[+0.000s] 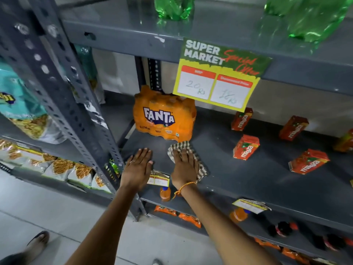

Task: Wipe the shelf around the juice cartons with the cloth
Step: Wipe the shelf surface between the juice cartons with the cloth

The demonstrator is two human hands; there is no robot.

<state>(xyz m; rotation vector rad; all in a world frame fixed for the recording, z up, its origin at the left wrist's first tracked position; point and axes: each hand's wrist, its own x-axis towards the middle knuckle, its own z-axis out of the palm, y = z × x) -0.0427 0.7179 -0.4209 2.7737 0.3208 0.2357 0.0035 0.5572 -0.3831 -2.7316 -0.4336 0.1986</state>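
Right hand (184, 165) pressed flat on the cloth (200, 169), so a wide swipe could easily topple those loose juice cartons (246, 147).

Fanta pack (164, 116), price sign (219, 77) — green bottles (313, 18).

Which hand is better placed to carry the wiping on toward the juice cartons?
The right hand: it lies flat on the checked cloth, on the juice cartons' side. The left hand rests bare on the shelf.
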